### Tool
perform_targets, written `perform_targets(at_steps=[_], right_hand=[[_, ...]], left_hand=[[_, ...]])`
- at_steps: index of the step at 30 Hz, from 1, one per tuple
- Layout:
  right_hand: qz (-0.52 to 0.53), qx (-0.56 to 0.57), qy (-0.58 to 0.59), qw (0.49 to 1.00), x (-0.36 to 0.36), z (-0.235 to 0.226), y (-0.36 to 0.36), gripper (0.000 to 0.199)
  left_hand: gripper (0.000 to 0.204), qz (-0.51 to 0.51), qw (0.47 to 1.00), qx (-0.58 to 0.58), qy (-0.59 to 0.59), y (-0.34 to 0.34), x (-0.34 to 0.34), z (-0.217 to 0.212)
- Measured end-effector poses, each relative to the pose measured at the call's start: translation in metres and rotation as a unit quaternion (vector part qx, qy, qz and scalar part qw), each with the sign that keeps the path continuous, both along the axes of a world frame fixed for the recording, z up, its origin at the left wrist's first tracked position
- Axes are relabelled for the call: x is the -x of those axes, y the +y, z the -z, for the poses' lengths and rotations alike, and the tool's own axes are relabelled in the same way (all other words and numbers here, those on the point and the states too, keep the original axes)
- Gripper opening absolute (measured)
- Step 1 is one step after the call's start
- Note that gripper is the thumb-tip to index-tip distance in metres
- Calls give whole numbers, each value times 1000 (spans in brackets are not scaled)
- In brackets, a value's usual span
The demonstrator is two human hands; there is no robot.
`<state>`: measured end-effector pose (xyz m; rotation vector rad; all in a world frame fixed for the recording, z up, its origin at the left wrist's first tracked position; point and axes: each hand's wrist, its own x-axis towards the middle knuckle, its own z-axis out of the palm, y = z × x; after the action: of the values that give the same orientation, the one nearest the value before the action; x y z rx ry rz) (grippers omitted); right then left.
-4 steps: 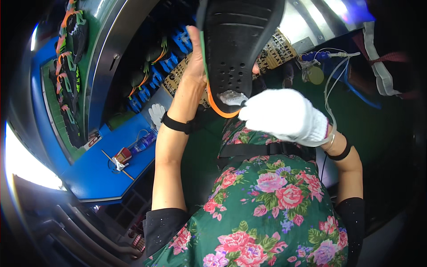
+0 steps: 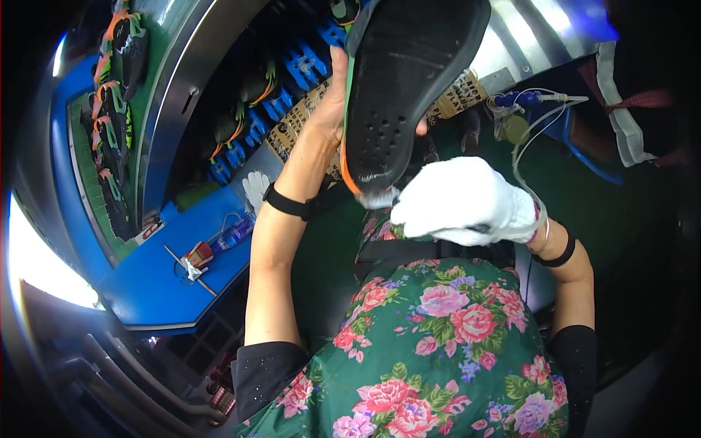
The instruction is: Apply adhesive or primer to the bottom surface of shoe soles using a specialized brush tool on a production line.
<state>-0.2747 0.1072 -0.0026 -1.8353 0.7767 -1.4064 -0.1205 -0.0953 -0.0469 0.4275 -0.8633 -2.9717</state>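
Note:
A black shoe sole (image 2: 412, 80), with a cluster of small holes and a green and orange edge, is held up at the top centre. My bare left hand (image 2: 333, 106) grips it from its left side, with a fingertip showing at the right edge. My right hand (image 2: 467, 198), in a white knitted glove, is closed at the sole's lower end. From its fingers sticks out a small brush with pale bristles (image 2: 377, 198), at the rounded orange rim. The glove hides most of the brush's handle.
A blue table (image 2: 157, 281) at left carries a bottle (image 2: 235, 232), a red box (image 2: 198, 253), a thin stick and a white glove (image 2: 256, 190). Blue racks (image 2: 305, 67) with shoes stand behind printed cardboard (image 2: 290, 133). Tubing (image 2: 537, 139) hangs at right; more shoes line the far left.
The brush has gone from the sole's lower surface down to its rim, its bristles now partly past the edge. The sole has shifted slightly right with my left hand.

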Motion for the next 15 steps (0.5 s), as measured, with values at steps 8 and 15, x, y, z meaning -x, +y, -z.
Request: perform_targets(at_steps=[8,15], right_hand=[[21,-217,-219,951,9,5,0,16],[272,-159,-122,941,33,-19,-6,18]], left_hand=[[128,-86,982,-140,-94,16,3,-10],[50,-239,952,-131,-141,68,-31,41]])
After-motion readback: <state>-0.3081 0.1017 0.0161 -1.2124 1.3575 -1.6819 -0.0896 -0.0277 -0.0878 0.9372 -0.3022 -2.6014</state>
